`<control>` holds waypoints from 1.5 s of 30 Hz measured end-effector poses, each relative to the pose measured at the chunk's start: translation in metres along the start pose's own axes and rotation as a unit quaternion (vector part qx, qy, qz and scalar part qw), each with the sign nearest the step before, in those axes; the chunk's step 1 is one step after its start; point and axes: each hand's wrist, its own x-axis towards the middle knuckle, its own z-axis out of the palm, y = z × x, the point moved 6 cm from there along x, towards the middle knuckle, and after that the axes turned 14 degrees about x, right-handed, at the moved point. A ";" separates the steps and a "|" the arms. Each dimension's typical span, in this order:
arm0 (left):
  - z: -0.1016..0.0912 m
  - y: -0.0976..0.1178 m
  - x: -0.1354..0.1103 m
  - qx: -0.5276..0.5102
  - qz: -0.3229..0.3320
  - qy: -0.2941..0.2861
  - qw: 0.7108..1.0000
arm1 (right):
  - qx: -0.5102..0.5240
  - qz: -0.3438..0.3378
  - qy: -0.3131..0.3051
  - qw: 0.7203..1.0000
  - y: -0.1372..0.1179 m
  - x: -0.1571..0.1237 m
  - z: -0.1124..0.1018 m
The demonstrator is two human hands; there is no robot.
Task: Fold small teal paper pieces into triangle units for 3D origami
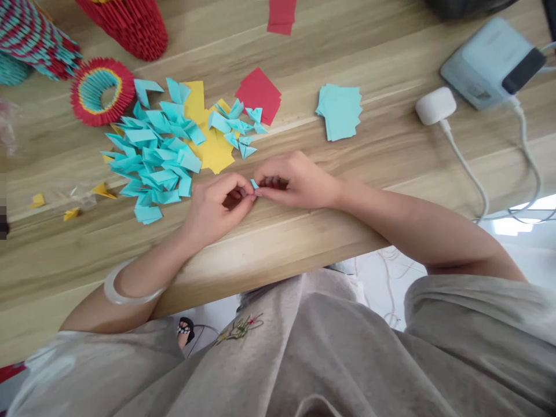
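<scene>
The paper piece (254,184) sits on the worktop (391,156), right of and nearer than the teal pile (152,159). The left hand (219,205) and right hand (297,182) meet there, and the fingers of both pinch it. It is equally near each hand, and too small to tell its long axis.

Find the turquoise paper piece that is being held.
The small piece pinched between the left hand and right hand; the others lie loose in the heap or the flat stack.

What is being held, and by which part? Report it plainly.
A turquoise paper piece, pinched from both sides by the left hand and the right hand; only one corner shows.
</scene>
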 end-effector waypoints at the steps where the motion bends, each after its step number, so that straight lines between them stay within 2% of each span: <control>1: 0.000 0.000 0.000 -0.001 -0.003 -0.002 1.000 | 0.002 0.000 0.001 1.000 0.000 0.000 0.000; 34: 0.001 0.000 -0.001 -0.004 0.014 0.010 1.000 | -0.019 -0.008 0.006 1.000 -0.001 -0.001 0.000; 45: 0.001 0.000 -0.001 -0.005 0.015 0.009 1.000 | -0.129 0.027 -0.061 0.989 -0.002 0.000 0.005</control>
